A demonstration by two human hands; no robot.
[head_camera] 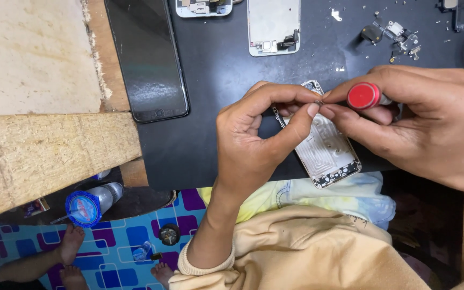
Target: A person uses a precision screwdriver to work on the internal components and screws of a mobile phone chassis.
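Phone housing lies face-up at the mat's near edge; left hand pinches a tiny part above it for precision; right hand grips a red-capped screwdriver.

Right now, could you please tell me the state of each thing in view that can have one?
Left hand: pinching a tiny part above the phone shell.
Right hand: gripping the screwdriver.
Screwdriver: held, red cap toward the camera.
Phone shell: opened, stripped, lying on the black mat.
Black phone: screen dark, lying flat.
Second shell: opened, lying flat.
Loose parts: scattered on the mat.
Bottle: lying on its side on the floor.
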